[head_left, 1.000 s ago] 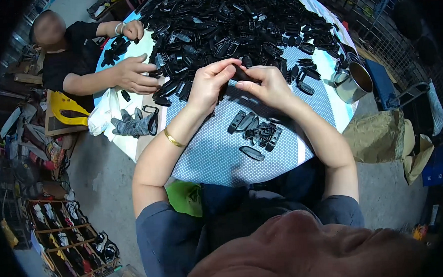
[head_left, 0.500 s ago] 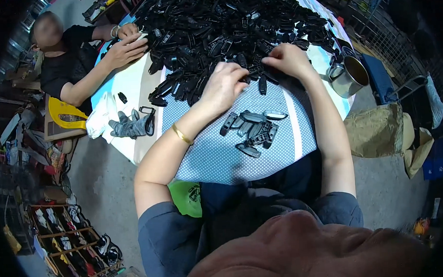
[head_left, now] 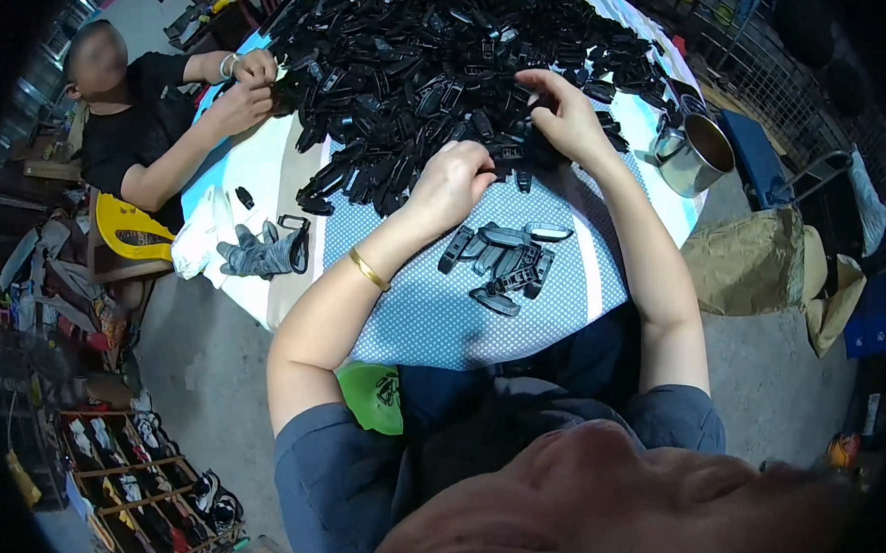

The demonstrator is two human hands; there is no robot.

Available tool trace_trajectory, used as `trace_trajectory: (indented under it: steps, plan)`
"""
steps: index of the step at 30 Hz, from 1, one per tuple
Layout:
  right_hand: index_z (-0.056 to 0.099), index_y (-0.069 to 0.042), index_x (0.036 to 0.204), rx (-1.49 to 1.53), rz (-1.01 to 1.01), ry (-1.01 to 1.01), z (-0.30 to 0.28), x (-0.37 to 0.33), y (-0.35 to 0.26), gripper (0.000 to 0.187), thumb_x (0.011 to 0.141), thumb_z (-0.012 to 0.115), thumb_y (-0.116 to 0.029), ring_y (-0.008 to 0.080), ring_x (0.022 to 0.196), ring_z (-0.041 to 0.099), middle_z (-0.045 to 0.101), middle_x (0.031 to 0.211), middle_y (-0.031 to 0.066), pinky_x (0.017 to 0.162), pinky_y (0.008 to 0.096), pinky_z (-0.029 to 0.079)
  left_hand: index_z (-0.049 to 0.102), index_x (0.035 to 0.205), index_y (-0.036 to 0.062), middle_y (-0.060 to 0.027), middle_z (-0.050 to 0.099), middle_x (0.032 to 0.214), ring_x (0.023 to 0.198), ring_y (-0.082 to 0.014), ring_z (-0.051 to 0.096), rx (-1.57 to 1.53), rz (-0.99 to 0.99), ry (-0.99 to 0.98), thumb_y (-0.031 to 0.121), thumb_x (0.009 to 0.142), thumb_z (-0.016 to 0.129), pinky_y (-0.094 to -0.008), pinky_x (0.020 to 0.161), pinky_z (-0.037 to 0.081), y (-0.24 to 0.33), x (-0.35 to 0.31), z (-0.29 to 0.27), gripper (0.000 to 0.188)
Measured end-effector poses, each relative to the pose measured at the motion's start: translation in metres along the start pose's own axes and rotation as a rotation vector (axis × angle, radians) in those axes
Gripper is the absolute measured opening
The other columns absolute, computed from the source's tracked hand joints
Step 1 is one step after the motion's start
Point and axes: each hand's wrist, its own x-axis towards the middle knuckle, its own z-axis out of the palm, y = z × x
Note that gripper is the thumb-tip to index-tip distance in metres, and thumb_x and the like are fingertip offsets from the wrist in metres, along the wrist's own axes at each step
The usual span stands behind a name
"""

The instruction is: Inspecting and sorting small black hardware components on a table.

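A large heap of black plastic parts [head_left: 423, 87] covers the far side of the cloth-covered table. At its near edge sits my left hand [head_left: 453, 183], fingers curled with thumb and fingertips close together; whatever they may pinch is hidden among the dark parts. My right hand [head_left: 570, 122] hovers over the heap's right part, its thumb and forefinger apart with nothing visible between them. Between my forearms lies a small separate group of black and grey plastic pieces [head_left: 507, 258] on the blue-white patterned cloth [head_left: 415, 318].
Across at the left, a person [head_left: 170, 131] has both hands at the heap. A grey glove [head_left: 259, 254] lies near a white bag [head_left: 193, 234]. To the right stands a metal mug [head_left: 695, 158]. A green container [head_left: 372, 400] sits below the table's front edge.
My right hand has lifted and shifted slightly away over the heap, thumb and forefinger spreading. My left hand has moved slightly nearer. The other person's hands have drawn together.
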Motion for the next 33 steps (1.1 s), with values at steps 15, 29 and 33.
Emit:
trace_trajectory:
  steps: [15, 29, 33]
  plan:
    - [0.059, 0.0, 0.103, 0.573, 0.206, -0.176, 0.022, -0.016, -0.026, 0.024, 0.086, 0.057, -0.017, 0.0093, 0.072, 0.061, 0.064, 0.085, 0.0048, 0.059, 0.0204, 0.048, 0.047, 0.12, -0.0006, -0.0047, 0.059, 0.091, 0.077, -0.0074, 0.055, -1.009, -0.597, 0.201, 0.002, 0.084, 0.055, -0.0204, 0.073, 0.046, 0.001, 0.001, -0.022, 0.037]
    - [0.064, -0.001, 0.091, 0.302, -0.195, 0.054, 0.039, -0.026, -0.035, 0.014, 0.08, 0.06, -0.009, 0.0212, 0.071, 0.062, 0.062, 0.081, 0.0103, 0.061, 0.0294, 0.048, 0.057, 0.111, -0.0021, -0.0073, 0.062, 0.097, 0.079, -0.0111, 0.06, -1.118, -0.658, 0.29, 0.002, 0.081, 0.059, -0.0232, 0.073, 0.05, -0.001, -0.003, -0.018, 0.03]
    - [0.063, -0.001, 0.089, 0.2, -0.221, 0.073, 0.036, -0.026, -0.037, 0.012, 0.079, 0.059, -0.006, 0.0252, 0.072, 0.062, 0.062, 0.082, 0.0119, 0.061, 0.0298, 0.049, 0.056, 0.112, -0.002, -0.0078, 0.062, 0.098, 0.079, -0.0117, 0.06, -1.096, -0.674, 0.288, 0.003, 0.083, 0.058, -0.0229, 0.073, 0.051, 0.003, -0.001, -0.021, 0.029]
